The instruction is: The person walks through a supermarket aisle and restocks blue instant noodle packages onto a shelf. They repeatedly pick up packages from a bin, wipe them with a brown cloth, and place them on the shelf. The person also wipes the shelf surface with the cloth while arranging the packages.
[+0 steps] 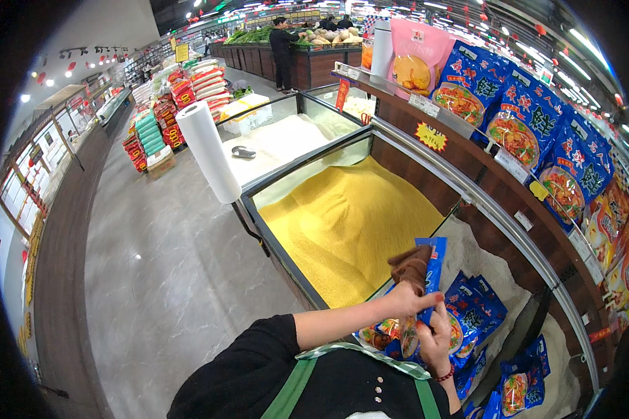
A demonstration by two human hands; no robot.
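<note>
My left hand [406,301] reaches across my body and grips a brown cloth [413,264] bunched against a blue food packet [436,262]. With my right hand [436,338] I hold the same packet lower down, its narrow side turned towards me. A dark red bead bracelet [444,374] circles my right wrist. Below and beside my hands, several matching blue packets [477,309] with pictures of food lie on pale grain [508,272] in a bin. The lower part of the held packet is partly hidden by my hands.
Yellow grain [340,209] fills a glass-sided bin ahead, with a white-grain bin [288,133] beyond. A plastic-bag roll [207,152] stands at its left corner. A metal rail [503,209] curves below a shelf of upright blue packets [519,115]. A person [283,52] stands by vegetables.
</note>
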